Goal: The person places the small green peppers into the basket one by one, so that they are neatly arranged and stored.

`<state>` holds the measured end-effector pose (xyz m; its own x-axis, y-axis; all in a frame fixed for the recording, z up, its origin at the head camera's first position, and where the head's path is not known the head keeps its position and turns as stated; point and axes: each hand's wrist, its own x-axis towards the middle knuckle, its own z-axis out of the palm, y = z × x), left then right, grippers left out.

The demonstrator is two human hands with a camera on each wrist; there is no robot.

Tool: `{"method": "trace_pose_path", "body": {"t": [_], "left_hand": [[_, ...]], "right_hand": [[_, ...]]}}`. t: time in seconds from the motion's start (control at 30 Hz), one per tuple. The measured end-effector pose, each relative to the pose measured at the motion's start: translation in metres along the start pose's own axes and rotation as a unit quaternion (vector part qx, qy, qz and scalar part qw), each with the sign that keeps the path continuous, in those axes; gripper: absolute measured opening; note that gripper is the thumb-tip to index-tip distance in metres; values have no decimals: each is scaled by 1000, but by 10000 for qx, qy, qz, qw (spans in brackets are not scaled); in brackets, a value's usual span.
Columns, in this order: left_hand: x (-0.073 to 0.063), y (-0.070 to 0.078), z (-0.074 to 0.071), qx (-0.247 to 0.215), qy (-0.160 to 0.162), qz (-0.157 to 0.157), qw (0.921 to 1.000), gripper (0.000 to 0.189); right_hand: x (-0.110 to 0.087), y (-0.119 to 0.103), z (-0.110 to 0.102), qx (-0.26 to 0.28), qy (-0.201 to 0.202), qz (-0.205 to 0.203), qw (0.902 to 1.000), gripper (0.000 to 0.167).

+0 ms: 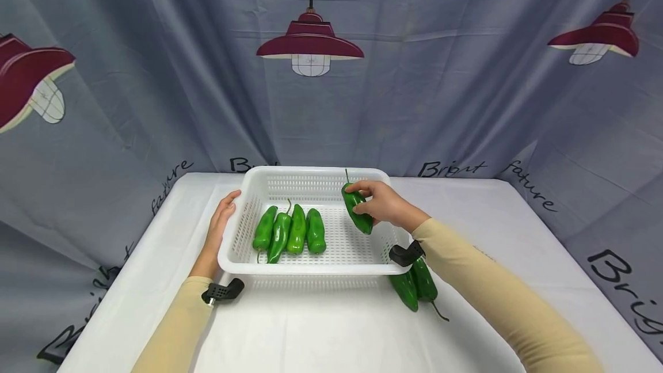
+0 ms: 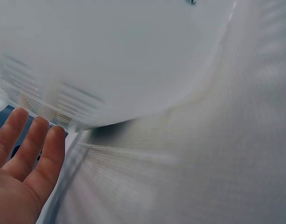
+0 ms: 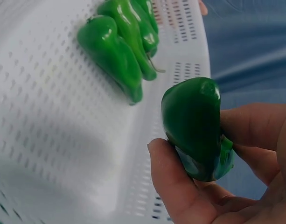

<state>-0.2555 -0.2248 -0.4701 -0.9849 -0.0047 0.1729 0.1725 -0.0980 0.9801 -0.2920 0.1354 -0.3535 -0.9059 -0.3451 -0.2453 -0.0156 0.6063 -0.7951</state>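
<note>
A white perforated plastic basket (image 1: 316,269) stands on the table, with several green peppers (image 1: 297,229) lying side by side in its left half. Over the basket's right half, my right hand (image 1: 380,203) pinches another green pepper (image 1: 357,209) between thumb and fingers, its stem pointing up and away. In the right wrist view this held pepper (image 3: 191,126) shows its blunt end toward the camera. My left hand (image 1: 220,226) rests against the basket's left side with fingers straight; in the left wrist view the fingertips (image 2: 54,140) are right at the slotted wall.
Two more green peppers (image 1: 414,286) lie on the table by the basket's front right corner, partly hidden under the right wrist. A white cloth (image 1: 321,327) covers the table. Behind it hangs a grey-blue curtain (image 1: 393,114) printed with red lamps.
</note>
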Motion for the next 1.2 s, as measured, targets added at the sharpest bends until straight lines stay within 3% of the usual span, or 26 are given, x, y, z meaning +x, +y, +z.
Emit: {"method": "trace_pose_path", "body": {"t": [0.47, 1.2], "left_hand": [[0, 1, 0, 99, 74, -146, 9998, 50], [1, 0, 0, 48, 18, -23, 10000, 47]], "right_hand": [[16, -2, 20, 169, -166, 238, 9994, 51], [29, 6, 29, 442, -89, 330, 9984, 49]]}}
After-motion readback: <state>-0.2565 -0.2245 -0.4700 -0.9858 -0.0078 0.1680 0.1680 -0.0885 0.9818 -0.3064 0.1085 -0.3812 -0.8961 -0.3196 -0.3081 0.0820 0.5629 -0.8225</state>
